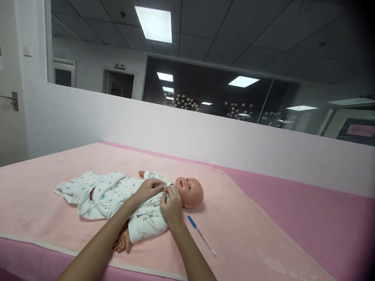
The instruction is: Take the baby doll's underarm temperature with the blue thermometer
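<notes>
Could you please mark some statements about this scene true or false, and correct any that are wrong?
1. The baby doll lies face-up on the peach sheet. True.
2. The doll's garment is plain, without any print. False: it is white with small printed motifs.
3. The left hand and right hand are both at the doll's feet. False: both are at the garment's upper front, near the doll's chin.
4. The doll's head is toward the right of the picture. True.
5. The slim, blue-ended, pen-like stick is in the right hand. False: it lies on the sheet, apart from both hands.
</notes>
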Tool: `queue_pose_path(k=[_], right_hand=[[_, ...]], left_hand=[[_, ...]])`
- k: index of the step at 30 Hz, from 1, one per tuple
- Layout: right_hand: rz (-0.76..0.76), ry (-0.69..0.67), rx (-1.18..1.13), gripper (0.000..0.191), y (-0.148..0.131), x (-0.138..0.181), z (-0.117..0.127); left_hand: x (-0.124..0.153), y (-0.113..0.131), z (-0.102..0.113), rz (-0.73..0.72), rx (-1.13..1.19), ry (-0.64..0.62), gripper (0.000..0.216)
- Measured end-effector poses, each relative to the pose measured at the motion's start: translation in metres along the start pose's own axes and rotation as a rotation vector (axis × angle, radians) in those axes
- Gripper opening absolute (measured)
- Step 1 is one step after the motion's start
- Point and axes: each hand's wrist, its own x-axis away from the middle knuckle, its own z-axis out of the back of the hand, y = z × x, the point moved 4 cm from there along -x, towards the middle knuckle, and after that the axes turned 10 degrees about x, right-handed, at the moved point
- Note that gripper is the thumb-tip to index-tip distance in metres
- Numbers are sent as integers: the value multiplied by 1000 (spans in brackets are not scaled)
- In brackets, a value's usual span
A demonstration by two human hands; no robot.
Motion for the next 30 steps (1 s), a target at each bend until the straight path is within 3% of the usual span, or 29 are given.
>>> queue_pose_path(k=[6, 17, 30], right_hand=[[-89, 94, -136, 18, 3, -2, 3], [-113, 22, -162, 17, 6, -2, -3], [-178, 29, -180, 22, 5, 0, -1]], left_hand=[[3, 10, 0, -39, 33, -25, 29], [3, 12, -1, -59, 61, -40, 35], [5, 15, 1, -101, 27, -17, 39]])
